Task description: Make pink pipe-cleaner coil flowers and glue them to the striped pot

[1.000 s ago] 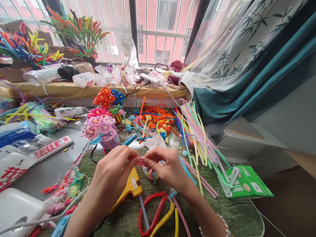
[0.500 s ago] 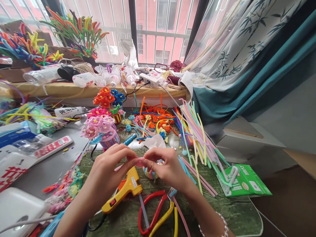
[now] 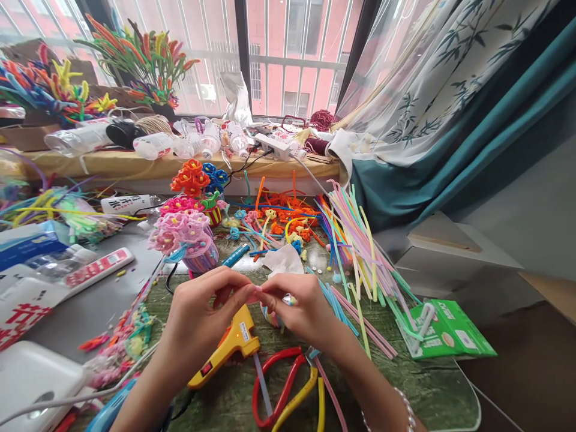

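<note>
- Currently on my remote feed: left hand [image 3: 202,315], raised above a green-patterned work mat [image 3: 427,399], fingers [image 3: 229,288] curled inward, with the thumb and fingertips pressed toward the right hand.
- Right hand [image 3: 306,315], also raised, fingers [image 3: 288,288] bunched together; its fingertips meet the left hand's in a tight pinch.
- Small pink piece [image 3: 256,292], held in that pinch between the two hands; mostly hidden, so I cannot tell its exact form.
- Multicoloured pipe-cleaner bundle [image 3: 270,316], directly under the right hand, partly hidden by it; a small beaded end [image 3: 290,299] shows beside the right fingers.
- Yellow hot glue gun [image 3: 229,343], lying on the mat just below the left hand, with a clear glue stick [image 3: 262,384] beside it.
- Red-and-yellow scissors [image 3: 281,390], on the mat below the right hand.
- Tissue [image 3: 283,261], crumpled just beyond the hands.
- Pastel pipe cleaners [image 3: 360,246], a loose heap to the right of the right hand, beside a green packet [image 3: 445,330].
- Pink pipe-cleaner flowers [image 3: 182,231], in a striped pot beyond the left hand; orange flowers [image 3: 191,178] stand behind them.
- Plastic bottles [image 3: 153,146] and a power strip [image 3: 274,146], on the windowsill.
</note>
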Available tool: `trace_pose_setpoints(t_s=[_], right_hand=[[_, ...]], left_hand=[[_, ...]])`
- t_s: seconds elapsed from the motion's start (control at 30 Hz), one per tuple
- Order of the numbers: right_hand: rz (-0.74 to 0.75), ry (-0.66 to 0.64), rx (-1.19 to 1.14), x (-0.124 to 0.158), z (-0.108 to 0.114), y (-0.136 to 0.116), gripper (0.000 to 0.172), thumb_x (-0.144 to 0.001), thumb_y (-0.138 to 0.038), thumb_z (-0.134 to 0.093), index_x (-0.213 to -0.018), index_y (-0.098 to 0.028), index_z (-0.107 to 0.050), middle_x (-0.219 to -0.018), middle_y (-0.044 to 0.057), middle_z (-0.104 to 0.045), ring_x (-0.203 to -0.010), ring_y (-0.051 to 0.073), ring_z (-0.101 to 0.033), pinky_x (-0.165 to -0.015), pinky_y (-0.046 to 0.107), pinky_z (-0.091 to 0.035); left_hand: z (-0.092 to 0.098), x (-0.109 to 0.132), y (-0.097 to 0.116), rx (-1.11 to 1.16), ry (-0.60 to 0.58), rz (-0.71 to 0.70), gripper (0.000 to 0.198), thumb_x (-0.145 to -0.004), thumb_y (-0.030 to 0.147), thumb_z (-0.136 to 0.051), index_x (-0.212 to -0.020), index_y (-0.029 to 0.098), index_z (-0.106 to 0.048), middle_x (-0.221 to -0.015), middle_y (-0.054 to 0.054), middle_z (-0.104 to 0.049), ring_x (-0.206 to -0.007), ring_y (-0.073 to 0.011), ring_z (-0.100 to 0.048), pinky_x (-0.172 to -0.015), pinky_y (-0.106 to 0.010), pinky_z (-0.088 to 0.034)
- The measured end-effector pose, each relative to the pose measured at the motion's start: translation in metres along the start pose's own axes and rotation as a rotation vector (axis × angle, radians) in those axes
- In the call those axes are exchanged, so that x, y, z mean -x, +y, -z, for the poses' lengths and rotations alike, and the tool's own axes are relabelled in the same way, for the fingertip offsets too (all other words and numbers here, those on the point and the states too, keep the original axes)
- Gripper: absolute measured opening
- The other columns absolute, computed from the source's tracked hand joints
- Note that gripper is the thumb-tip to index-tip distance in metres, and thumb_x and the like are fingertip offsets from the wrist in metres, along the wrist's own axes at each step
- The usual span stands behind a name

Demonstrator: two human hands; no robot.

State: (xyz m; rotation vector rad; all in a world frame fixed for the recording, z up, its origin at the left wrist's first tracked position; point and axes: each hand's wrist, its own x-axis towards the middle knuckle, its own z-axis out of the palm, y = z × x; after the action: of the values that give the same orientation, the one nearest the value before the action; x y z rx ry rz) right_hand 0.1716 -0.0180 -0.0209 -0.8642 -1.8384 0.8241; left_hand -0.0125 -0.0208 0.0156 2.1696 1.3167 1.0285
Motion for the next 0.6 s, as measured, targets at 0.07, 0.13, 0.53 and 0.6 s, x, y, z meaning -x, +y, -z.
trace_pose_setpoints(t_s=[0.07,0.13,0.53,0.6], right_hand=[[0.014,-0.006,0.007,0.0,0.0,0.0,0.012,-0.093,-0.016,-0.064,-0.088,-0.012,-0.075,-0.068,0.003,-0.071,-0.055,0.014,-0.06,-0.062,0.027,-0.047],[0.003,-0.007,-0.036,-0.001,0.0,-0.001,0.013,-0.093,-0.017,-0.065,-0.088,-0.011,-0.075,-0.069,0.004,-0.071,-0.053,0.013,-0.059,-0.06,0.026,-0.047],[-0.346,-0.014,-0.491,-0.001,0.0,-0.002,0.037,-0.08,-0.049,-0.078,-0.078,-0.012,-0.073,-0.061,0.003,-0.065,-0.048,0.012,-0.057,-0.046,0.024,-0.045],[-0.355,-0.008,-0.507,-0.002,0.0,-0.001,0.037,-0.079,-0.048,-0.078,-0.078,-0.012,-0.073,-0.06,0.002,-0.065,-0.047,0.012,-0.057,-0.045,0.024,-0.045]], left_hand=[[-0.001,0.0,-0.001,0.022,-0.001,0.023,0.021,-0.089,0.034,-0.064,-0.073,0.021,-0.071,-0.064,0.004,-0.068,-0.053,-0.011,-0.049,-0.051,-0.022,-0.038],[-0.001,0.0,-0.002,0.046,-0.01,0.061,0.024,-0.09,0.035,-0.062,-0.072,0.021,-0.071,-0.064,0.003,-0.068,-0.054,-0.0119,-0.051,-0.052,-0.024,-0.038],[0.008,0.009,-0.006,0.111,0.02,0.155,0.024,-0.085,0.044,-0.067,-0.08,0.022,-0.075,-0.076,-0.001,-0.073,-0.066,-0.0161,-0.062,-0.054,-0.024,-0.043],[0.006,0.01,-0.005,0.152,0.03,0.192,0.023,-0.083,0.044,-0.069,-0.079,0.022,-0.075,-0.074,-0.001,-0.073,-0.067,-0.0167,-0.064,-0.054,-0.023,-0.045]])
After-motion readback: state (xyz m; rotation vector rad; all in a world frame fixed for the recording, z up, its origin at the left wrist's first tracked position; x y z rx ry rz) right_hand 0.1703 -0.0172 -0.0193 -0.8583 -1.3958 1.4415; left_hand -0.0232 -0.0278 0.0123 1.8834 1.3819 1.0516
